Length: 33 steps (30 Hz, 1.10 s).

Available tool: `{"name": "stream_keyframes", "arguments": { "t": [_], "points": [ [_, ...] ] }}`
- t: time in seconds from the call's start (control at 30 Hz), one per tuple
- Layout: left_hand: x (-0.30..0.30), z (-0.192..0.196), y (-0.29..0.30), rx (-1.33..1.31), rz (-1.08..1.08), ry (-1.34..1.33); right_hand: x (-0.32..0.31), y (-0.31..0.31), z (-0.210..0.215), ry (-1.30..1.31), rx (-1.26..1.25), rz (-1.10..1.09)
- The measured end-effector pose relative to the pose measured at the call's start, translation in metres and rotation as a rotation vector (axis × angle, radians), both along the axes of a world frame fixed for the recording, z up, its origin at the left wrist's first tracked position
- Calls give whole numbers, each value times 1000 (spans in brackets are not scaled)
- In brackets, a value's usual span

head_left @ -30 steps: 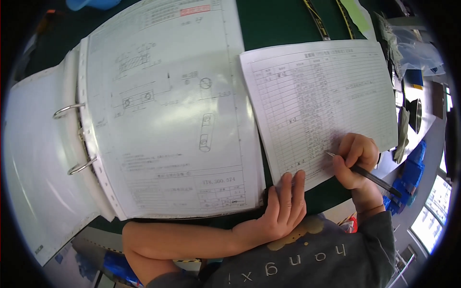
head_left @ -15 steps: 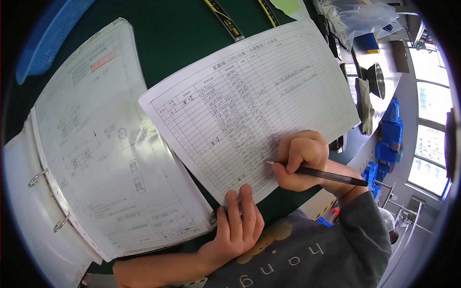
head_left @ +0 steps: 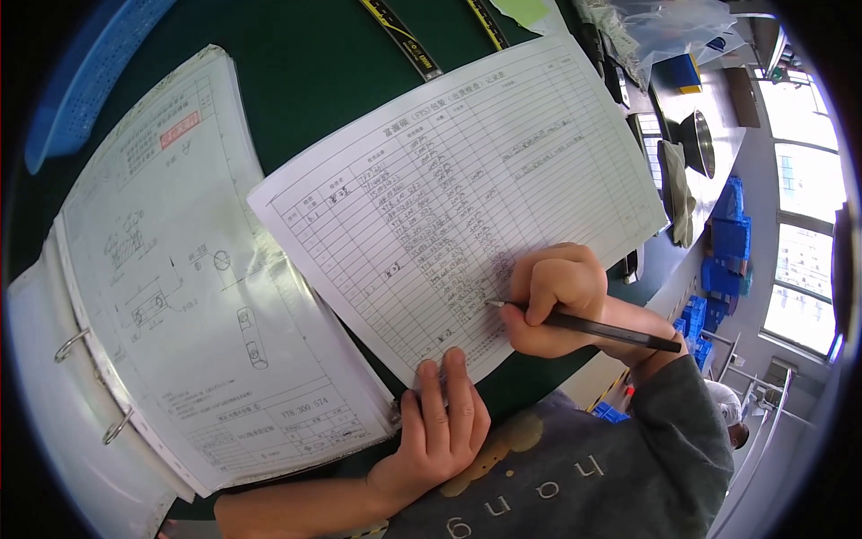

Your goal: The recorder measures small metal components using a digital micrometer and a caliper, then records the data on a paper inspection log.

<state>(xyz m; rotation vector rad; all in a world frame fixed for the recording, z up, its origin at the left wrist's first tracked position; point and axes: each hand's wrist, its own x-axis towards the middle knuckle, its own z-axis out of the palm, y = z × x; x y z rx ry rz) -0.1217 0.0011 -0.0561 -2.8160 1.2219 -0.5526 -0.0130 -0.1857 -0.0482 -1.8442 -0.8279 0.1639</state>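
A dark pen (head_left: 620,333) is pinched in my right hand (head_left: 557,301), its tip touching the lower part of a printed form (head_left: 548,198). Handwritten entries fill several rows of that sheet. My left hand (head_left: 442,427) lies with fingers stretched out, the fingertips resting on the form's near edge. To the left, an open ring binder (head_left: 121,427) holds technical drawings in a clear sleeve (head_left: 296,314). The form's left corner lies close along the binder page.
A blue plastic basket (head_left: 81,81) stands at the far left. Two black-and-yellow measuring tools (head_left: 401,40) lie beyond the form on the green tabletop (head_left: 296,90). At the right are a metal bowl (head_left: 699,144), clear plastic bags (head_left: 673,27) and blue bins (head_left: 729,238). Another person (head_left: 725,409) is behind, right.
The whole scene has shifted slightly leftward in the picture. My right hand still holds the pen at nearly the same spot on the form, and my left hand stays on its edge.
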Motion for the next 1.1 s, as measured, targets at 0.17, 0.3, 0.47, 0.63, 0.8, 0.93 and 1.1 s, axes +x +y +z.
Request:
{"name": "stream_keyframes", "arguments": {
  "t": [0.17,0.3,0.47,0.63,0.8,0.93,1.1],
  "points": [
    [0,0,1,8,0,6,1,0,-1,-8,-27,-6],
    [0,0,0,-6,2,5,0,-1,-1,7,16,-9],
    [-1,-1,0,-3,-3,7,-1,-2,-1,-6,-17,-23],
    [-1,3,1,-12,3,58,3,-2,-2,16,31,-3],
    [0,6,2,-1,-5,18,3,-7,9,153,21,-59],
    [4,3,-1,-8,-50,-41,3,-10,2,240,70,-92],
    [-7,18,2,22,10,44,-2,-2,6,262,45,-79]
  ]
}}
